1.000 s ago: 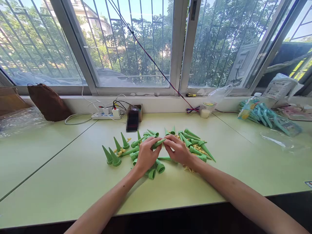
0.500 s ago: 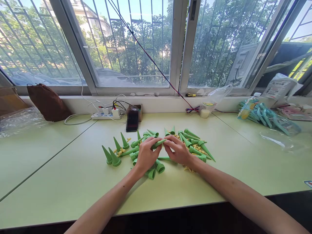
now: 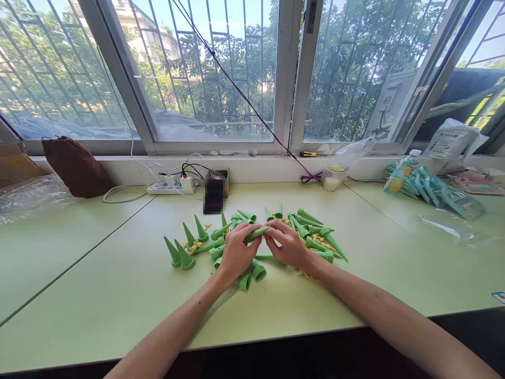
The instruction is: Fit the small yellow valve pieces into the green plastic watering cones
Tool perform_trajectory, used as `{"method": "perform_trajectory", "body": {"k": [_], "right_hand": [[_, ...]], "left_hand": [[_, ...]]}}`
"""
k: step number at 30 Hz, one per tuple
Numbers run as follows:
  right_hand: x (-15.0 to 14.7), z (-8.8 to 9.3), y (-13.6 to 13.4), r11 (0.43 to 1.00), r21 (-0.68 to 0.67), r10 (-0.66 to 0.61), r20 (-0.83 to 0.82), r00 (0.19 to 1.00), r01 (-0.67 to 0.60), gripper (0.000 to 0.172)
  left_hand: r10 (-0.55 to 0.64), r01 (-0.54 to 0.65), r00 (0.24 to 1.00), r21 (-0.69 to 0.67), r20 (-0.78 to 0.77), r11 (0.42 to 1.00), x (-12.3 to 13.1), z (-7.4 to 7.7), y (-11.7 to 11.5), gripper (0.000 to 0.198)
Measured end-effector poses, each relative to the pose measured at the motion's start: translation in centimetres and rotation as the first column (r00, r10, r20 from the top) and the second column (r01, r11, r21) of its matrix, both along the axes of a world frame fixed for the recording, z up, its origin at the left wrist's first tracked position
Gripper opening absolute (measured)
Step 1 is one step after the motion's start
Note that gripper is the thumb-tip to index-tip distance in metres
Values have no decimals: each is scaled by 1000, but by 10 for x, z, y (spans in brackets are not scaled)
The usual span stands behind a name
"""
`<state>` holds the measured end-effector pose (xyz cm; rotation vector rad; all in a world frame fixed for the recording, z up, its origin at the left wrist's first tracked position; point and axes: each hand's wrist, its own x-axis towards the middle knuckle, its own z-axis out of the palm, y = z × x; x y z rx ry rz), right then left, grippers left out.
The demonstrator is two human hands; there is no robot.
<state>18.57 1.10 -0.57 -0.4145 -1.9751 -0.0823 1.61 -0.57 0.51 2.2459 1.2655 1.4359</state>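
My left hand (image 3: 239,251) is closed around a green plastic plant watering spike (image 3: 257,233), its tip pointing right. My right hand (image 3: 287,245) is beside that tip, thumb and fingers pinched together; what lies between them, if anything, is too small to make out. Around and under both hands lie many loose green cone spikes (image 3: 334,244) with ribbed caps, some with the hollow end (image 3: 259,272) facing me. Small yellow plastic pieces (image 3: 323,242) are scattered among them. To the left, several spikes (image 3: 187,258) stand upright on their caps.
Behind the pile are a dark blurred phone-like object (image 3: 214,196), a power strip (image 3: 170,187) with cables and a small clear container (image 3: 330,182). A brown bag (image 3: 77,167) sits back left. Teal packets (image 3: 428,185) and a bottle (image 3: 401,172) are at the right.
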Motion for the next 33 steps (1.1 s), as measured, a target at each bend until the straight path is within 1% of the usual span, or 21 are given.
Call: {"method": "perform_trajectory", "body": {"k": [9, 21, 28, 33], "right_hand": [[-1, 1, 0, 1000, 7, -19, -7, 1000, 19, 28], [-1, -1, 0, 999, -21, -30, -2, 1000, 30, 29], [0, -1, 0, 1000, -12, -16, -6, 1000, 16, 27], [0, -1, 1, 999, -33, -25, 7, 1000, 25, 26]], "left_hand": [[3, -3, 1000, -3, -3, 1000, 0, 0, 1, 23], [14, -14, 1000, -15, 1, 1000, 0, 1, -1, 22], [14, -14, 1000, -26, -12, 1000, 1, 2, 0, 22], [16, -17, 999, -41, -29, 999, 0, 1, 0, 22]]}}
